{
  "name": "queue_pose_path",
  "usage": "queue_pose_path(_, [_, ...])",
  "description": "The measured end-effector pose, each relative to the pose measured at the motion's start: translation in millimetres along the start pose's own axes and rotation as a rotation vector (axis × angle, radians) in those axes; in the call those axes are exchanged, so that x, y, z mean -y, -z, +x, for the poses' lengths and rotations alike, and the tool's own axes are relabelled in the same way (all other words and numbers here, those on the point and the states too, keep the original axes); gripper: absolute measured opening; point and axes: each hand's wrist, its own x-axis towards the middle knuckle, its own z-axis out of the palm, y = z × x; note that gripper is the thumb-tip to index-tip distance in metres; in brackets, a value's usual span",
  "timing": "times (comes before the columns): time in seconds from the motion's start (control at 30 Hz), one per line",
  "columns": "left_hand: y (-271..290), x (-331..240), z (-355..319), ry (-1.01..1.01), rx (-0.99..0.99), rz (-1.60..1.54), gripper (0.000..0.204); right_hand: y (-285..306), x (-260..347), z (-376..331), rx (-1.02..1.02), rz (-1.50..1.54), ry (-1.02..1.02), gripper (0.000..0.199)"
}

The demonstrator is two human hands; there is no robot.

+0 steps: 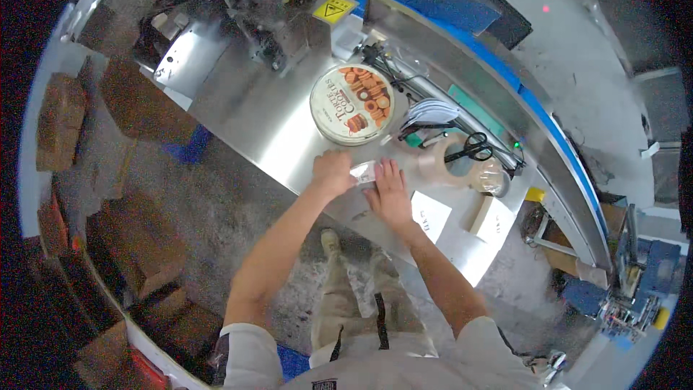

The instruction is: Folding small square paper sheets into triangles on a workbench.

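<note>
Both of my hands are over the near edge of a metal table, on either side of a small, shiny white packet (363,172); its exact kind is unclear. My left hand (332,174) is closed at the packet's left end, gripping it. At its right end my right hand (390,192) lies with fingers stretched out, the fingertips touching or just beside it. Just beyond my hands a round cookie tin (351,105) rests on the table, its lid printed with cookies. A white printed card or box (430,216) lies right of my right wrist.
Black-handled scissors (476,146) lie over rolls of clear tape (493,176) at the right. A white box (492,219) sits near the table's right end. Behind the tin runs a rail (433,97) with cables. Cardboard boxes (137,235) stand on the left.
</note>
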Motion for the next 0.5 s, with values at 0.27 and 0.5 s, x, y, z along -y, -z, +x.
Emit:
queue_pose_path(0.27, [-32.8,-44.6,-58.2,0.167,-0.153,-1.401,0.018,-11.5,1.5,-19.2,-0.205,1.717,-0.586,0.064])
queue_pose_path(0.5, [-36.9,-79.9,-81.7,0.369,-0.152,-1.548,0.028,64.8,40.8,-24.3,0.079,1.171,-0.531,0.049])
